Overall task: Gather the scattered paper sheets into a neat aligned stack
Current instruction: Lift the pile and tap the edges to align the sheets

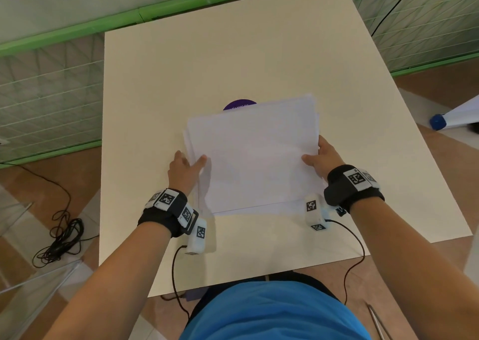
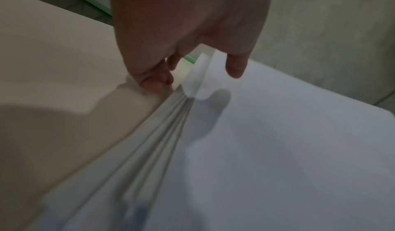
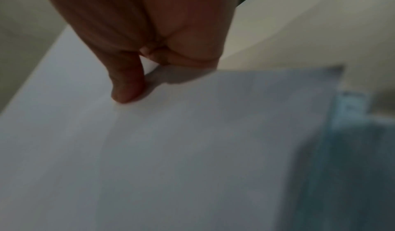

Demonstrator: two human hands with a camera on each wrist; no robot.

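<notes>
Filling most of the head view, the cream table (image 1: 259, 54) carries the paper stack (image 1: 255, 155), which sits in its near-middle part, just in front of the person. The stack is raised at its sides by both hands while its near edge lies low, close to the tabletop. Its sheets are not flush — along the left side the edges fan apart in several layers, seen plainly from the left wrist, and a few far corners stick out past the top sheet.

The left hand (image 1: 184, 170) pinches the left edge of the stack, thumb (image 2: 235, 65) over the top sheet and fingers (image 2: 153, 80) curled down beside and under the fanned edges. The right hand (image 1: 325, 158) pinches the right edge likewise, thumb (image 3: 126, 85) pressed on top and the other fingers tucked below the paper.

Smallest — a purple disc (image 1: 239, 104) peeks out from behind the far edge of the stack, lying on the table.
</notes>
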